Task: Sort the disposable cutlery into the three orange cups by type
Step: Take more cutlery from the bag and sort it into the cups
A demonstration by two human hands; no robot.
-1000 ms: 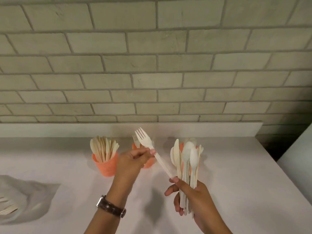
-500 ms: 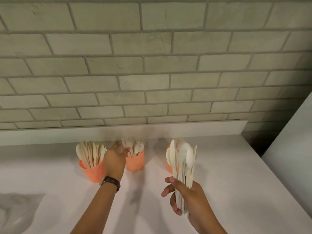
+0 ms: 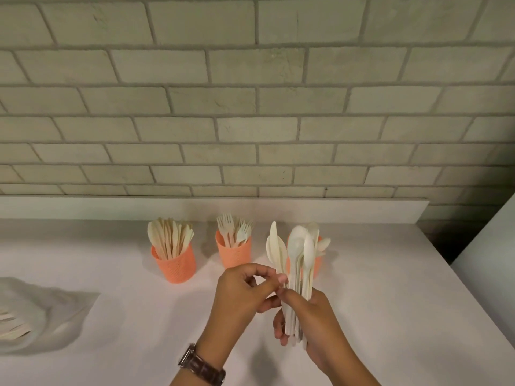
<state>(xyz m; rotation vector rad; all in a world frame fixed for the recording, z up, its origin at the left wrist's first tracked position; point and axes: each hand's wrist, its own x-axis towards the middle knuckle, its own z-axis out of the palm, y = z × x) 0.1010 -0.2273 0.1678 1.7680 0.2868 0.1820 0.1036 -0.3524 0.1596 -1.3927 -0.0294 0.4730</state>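
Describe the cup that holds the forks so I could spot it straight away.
Three orange cups stand on the white counter below the brick wall. The fork cup is the middle one, with prongs sticking up, unlike the knife cup to its left.

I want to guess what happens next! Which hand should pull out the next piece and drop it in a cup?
Probably the left hand. Its fingertips already pinch a piece in the bundle, while the right hand is busy gripping the whole bundle.
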